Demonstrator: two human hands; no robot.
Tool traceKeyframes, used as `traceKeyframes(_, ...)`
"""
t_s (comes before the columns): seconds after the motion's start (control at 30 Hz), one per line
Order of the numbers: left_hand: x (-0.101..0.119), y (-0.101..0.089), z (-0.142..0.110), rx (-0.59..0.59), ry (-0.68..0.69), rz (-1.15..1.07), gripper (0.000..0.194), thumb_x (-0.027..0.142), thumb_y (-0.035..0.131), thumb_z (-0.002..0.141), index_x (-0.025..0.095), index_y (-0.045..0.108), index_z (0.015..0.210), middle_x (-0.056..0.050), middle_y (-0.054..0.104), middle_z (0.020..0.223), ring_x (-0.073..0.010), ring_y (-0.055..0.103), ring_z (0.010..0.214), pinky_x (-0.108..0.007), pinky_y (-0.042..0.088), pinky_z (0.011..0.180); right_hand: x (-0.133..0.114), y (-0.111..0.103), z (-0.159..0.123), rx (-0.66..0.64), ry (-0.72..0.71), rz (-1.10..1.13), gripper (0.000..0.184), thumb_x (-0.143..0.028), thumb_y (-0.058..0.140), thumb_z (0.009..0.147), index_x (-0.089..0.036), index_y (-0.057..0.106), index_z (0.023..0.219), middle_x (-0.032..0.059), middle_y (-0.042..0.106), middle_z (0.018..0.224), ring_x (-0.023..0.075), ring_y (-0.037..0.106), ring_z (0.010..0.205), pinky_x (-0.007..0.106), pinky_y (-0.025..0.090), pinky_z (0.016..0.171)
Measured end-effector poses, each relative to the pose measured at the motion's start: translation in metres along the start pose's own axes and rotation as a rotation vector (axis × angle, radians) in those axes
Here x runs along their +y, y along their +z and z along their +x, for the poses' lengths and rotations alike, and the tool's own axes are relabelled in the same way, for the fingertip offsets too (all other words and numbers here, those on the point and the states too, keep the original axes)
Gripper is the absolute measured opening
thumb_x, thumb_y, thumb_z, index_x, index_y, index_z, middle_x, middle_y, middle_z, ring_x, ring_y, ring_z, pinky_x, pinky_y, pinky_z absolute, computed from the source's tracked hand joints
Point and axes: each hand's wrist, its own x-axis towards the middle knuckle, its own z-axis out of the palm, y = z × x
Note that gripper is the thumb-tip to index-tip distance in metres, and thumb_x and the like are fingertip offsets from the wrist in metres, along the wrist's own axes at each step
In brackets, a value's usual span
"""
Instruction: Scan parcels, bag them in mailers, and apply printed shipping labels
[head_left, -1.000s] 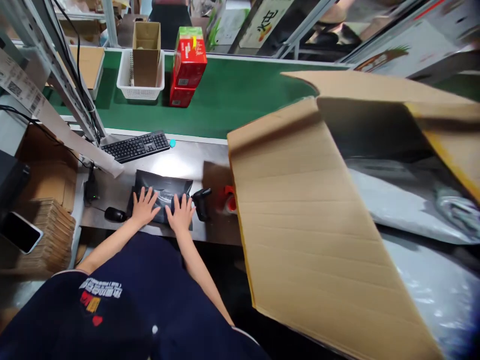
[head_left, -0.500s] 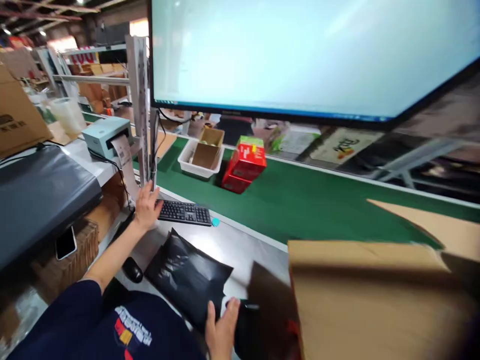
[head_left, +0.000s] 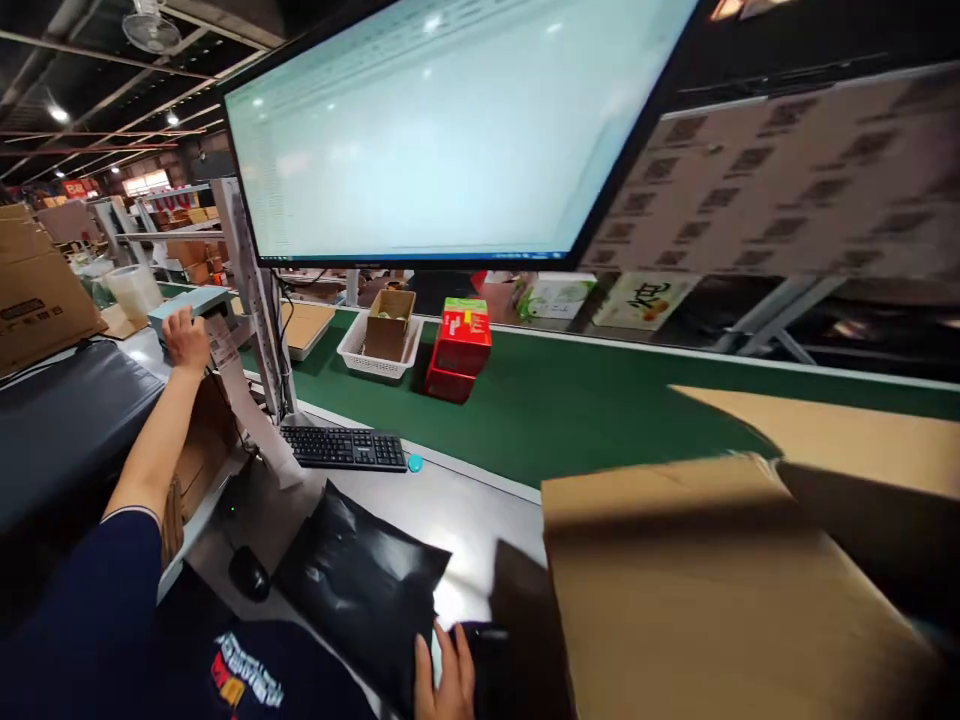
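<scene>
Leftmost, a stack of cardboard cartons (head_left: 34, 290) sits at the far edge, with a dark flat cover (head_left: 67, 420) lying below it. Left hand (head_left: 184, 340) is raised to the label printer (head_left: 191, 302), fingers curled at the top of the label strip (head_left: 244, 400) where it leaves the slot; it looks to be pinching the paper, though whether the fingers are fully closed on it I cannot tell. Strip hangs down past the metal upright (head_left: 259, 290), its lower end near the keyboard (head_left: 343, 447).

Mouse (head_left: 247, 573) lies on the steel worktop (head_left: 465, 500), just left of the black poly mailer (head_left: 367, 590), which lies flat near the front edge. Right hand (head_left: 444, 685), low in frame, fingers spread loosely, rests on the mailer's right edge and touches a dark object (head_left: 487, 665) beside it; nothing is gripped. That object is too dim to identify.

Monitor (head_left: 442, 130) hangs overhead, screen lit. Behind the worktop runs the green conveyor belt (head_left: 585, 410), carrying a white basket (head_left: 379, 350) with an open small carton (head_left: 390, 322) inside, and just right of it two stacked red boxes (head_left: 459, 350). Far right: a large open cardboard box (head_left: 720, 590), flap raised, near the camera.
</scene>
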Motion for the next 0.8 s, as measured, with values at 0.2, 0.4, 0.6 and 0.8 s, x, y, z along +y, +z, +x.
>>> traceKeyframes(0.2, 0.000, -0.009, 0.016, -0.012, 0.043, 0.092, 0.024, 0.020, 0.052, 0.094, 0.017, 0.074, 0.103, -0.020, 0.066, 0.148, -0.0377, 0.051, 0.142, -0.063, 0.035, 0.125, 0.001, -0.013, -0.022, 0.059, 0.021, 0.007, 0.095, -0.092, 0.047, 0.086, -0.013, 0.072, 0.133, 0.0259, 0.050, 0.163, 0.0465, 0.061, 0.141, 0.061, 0.059, 0.109)
traceKeyframes(0.4, -0.001, -0.013, 0.028, -0.110, 0.136, 0.195, 0.036, 0.013, 0.039, 0.096, 0.010, 0.071, 0.110, -0.027, 0.063, 0.148, -0.0392, 0.053, 0.140, -0.066, 0.039, 0.121, 0.003, -0.017, -0.029, 0.079, 0.015, 0.017, 0.083, -0.085, 0.049, 0.090, -0.018, 0.073, 0.132, 0.0229, 0.054, 0.161, 0.0409, 0.066, 0.136, 0.056, 0.063, 0.104)
traceKeyframes(0.6, 0.012, -0.017, 0.028, -0.155, 0.229, 0.192, 0.042, 0.012, 0.034, 0.099, -0.001, 0.069, 0.119, -0.031, 0.057, 0.156, -0.0393, 0.045, 0.150, -0.066, 0.026, 0.131, -0.013, -0.022, -0.022, -0.003, 0.001, 0.024, 0.079, -0.082, 0.050, 0.090, -0.019, 0.072, 0.131, 0.0228, 0.056, 0.158, 0.0402, 0.070, 0.130, 0.059, 0.060, 0.109)
traceKeyframes(0.8, 0.004, -0.012, 0.016, -0.141, 0.188, 0.150, 0.043, 0.014, 0.036, 0.099, 0.007, 0.074, 0.117, -0.029, 0.059, 0.157, -0.0392, 0.052, 0.146, -0.064, 0.034, 0.128, -0.007, -0.015, -0.021, -0.039, -0.030, 0.045, 0.082, -0.086, 0.053, 0.088, -0.020, 0.071, 0.132, 0.0219, 0.055, 0.159, 0.0383, 0.075, 0.120, 0.056, 0.064, 0.103)
